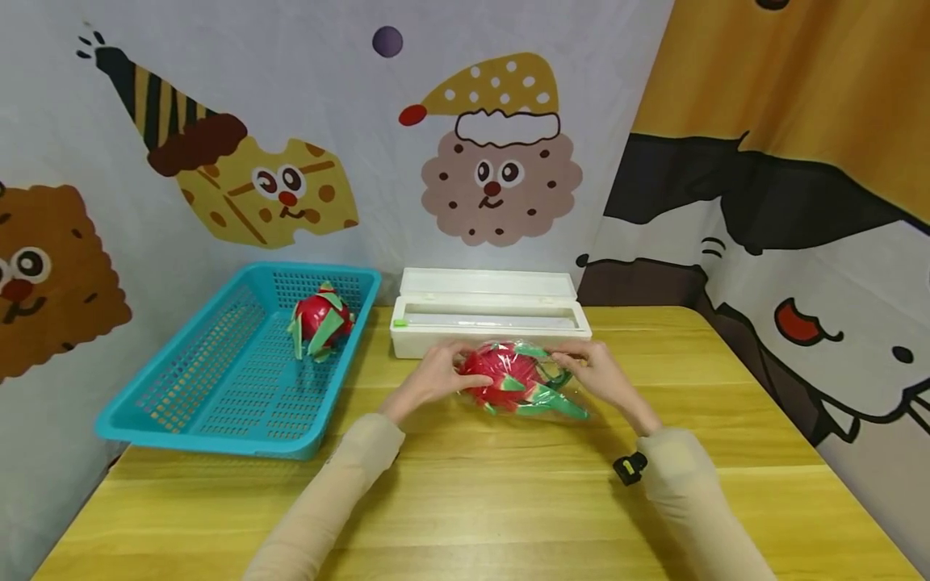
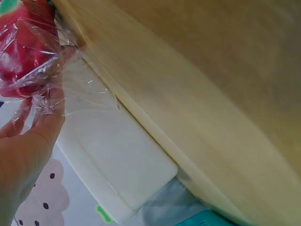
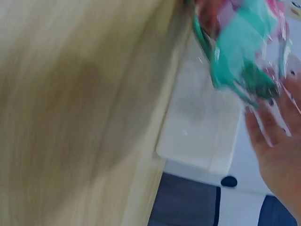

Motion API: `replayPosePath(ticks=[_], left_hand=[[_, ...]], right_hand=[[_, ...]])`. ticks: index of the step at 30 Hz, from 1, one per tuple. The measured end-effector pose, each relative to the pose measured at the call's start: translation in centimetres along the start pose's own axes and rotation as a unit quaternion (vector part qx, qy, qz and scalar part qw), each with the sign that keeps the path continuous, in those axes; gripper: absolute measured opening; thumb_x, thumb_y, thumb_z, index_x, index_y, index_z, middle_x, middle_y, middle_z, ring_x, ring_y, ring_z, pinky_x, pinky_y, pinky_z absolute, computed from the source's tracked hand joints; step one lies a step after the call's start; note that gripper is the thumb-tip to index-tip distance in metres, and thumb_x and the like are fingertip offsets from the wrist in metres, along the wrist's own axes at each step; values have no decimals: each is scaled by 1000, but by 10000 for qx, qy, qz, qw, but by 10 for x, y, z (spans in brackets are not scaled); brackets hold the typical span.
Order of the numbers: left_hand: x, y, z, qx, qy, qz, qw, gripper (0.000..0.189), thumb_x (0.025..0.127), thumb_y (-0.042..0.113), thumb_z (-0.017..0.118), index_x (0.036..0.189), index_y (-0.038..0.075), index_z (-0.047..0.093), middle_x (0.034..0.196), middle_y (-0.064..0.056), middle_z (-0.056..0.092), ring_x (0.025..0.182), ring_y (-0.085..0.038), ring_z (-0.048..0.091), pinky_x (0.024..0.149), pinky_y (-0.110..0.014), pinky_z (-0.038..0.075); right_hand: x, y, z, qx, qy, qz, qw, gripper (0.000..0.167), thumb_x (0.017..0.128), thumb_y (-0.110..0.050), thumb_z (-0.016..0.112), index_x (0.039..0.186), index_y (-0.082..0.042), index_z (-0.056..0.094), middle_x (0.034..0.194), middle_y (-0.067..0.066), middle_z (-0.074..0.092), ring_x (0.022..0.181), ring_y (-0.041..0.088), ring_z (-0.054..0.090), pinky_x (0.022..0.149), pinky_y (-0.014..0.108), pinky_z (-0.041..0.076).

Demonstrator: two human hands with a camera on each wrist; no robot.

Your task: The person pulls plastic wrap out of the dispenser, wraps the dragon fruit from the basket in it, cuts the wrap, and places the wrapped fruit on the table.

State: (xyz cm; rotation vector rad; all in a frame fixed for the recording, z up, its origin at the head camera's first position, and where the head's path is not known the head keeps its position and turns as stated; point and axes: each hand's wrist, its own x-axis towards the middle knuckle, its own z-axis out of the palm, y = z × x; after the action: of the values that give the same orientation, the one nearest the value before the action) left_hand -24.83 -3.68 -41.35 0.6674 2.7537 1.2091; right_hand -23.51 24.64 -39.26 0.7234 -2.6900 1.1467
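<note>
A red dragon fruit with green leaf tips (image 1: 501, 375) is wrapped in clear plastic film in front of the white box. My left hand (image 1: 439, 373) grips its left end, thumb in front and fingers behind. At the leafy end, my right hand (image 1: 592, 371) holds the film between thumb and fingers. The left wrist view shows loose crinkled film (image 2: 89, 89) hanging past the left fingers. Green leaves (image 3: 244, 42) show through the film in the right wrist view, beside the right fingers.
A white cling film box (image 1: 490, 331) stands behind the hands with its lid raised and a roll inside. To the left, a blue plastic basket (image 1: 218, 440) holds another dragon fruit (image 1: 322, 320). Wooden table (image 1: 494, 508) lies below; a printed curtain (image 1: 378, 218) hangs behind.
</note>
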Motion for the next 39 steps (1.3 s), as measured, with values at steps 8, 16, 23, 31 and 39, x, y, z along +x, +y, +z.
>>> replayPosePath(ticks=[8,16,23,31,39], left_hand=[[0,-2,0,-286,-12,-151,9995,64,76,41,78,128,9,58,124,-9,63,104,-24,65,85,-32,56],[0,-3,1,-264,-1,-143,9995,65,75,42,78,127,8,58,121,-10,64,102,-23,65,84,-31,56],[0,-3,2,-265,21,-140,9995,65,75,42,79,126,8,59,121,-10,65,102,-23,65,83,-31,56],[-3,-3,5,70,160,6,9998,65,78,45,75,127,7,58,126,-10,61,105,-24,63,88,-36,55],[-7,0,7,377,232,394,9982,65,84,43,69,135,8,50,131,-12,58,115,-27,59,97,-42,50]], right_hand=[[-3,0,-5,18,-351,-85,9993,38,84,12,60,120,0,64,116,21,67,92,28,68,79,32,58],[-3,-6,-1,-608,-101,-388,9973,43,78,18,61,117,0,65,107,21,70,87,28,69,74,31,59],[-2,-12,-2,-923,-27,-300,9953,41,79,19,58,114,-1,67,103,19,71,89,28,69,69,29,60],[-6,-14,1,-1209,-120,-521,9912,30,87,0,63,118,1,64,110,19,69,91,29,69,72,31,60],[-14,-18,5,-2166,-303,-539,9743,63,80,-43,73,125,-2,60,121,16,64,109,32,62,90,49,53]])
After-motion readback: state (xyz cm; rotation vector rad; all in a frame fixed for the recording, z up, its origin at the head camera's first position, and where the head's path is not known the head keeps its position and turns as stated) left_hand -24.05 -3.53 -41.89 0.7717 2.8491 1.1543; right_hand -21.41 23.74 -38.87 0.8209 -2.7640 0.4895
